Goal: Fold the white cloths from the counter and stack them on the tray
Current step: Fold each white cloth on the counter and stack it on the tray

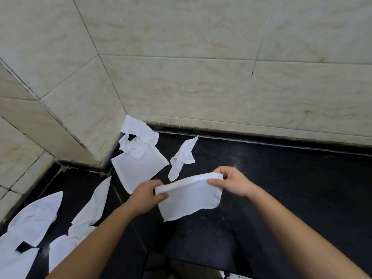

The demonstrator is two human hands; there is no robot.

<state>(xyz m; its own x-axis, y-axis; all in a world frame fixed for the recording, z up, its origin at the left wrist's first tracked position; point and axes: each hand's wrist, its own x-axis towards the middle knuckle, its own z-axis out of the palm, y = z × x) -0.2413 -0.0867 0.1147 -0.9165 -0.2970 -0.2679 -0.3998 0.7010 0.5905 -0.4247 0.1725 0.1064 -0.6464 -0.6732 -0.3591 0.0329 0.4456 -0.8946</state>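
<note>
White cloth [189, 199] is pinched at both ends of its folded top edge: the left hand [148, 195] has thumb and curled fingers clamped on the left end, and the right hand [231, 183] nips the right end between thumb and fingertips, the other fingers curled behind. The fold runs across from left to right, climbing a little toward the right hand, so the long axis lies side to side in front of the person. From that fold the doubled cloth falls toward the person, its loose, slightly ragged edges at the bottom and the lower left corner pointing down. It sits over the black counter [291, 188], about the middle of the near part; whether the bottom edge touches the surface I cannot tell. Just beyond the left hand a flat cloth [141, 169] lies spread open, one corner toward the person. Above it a crumpled heap [138, 133] is pushed into the corner of the tiled wall [201, 87]. Beside these, a twisted cloth [182, 156] lies with its narrow tip toward the wall. Further left, near the counter's edge, more loose cloths [34, 224] lie overlapping, their points aimed up and to the right.
</note>
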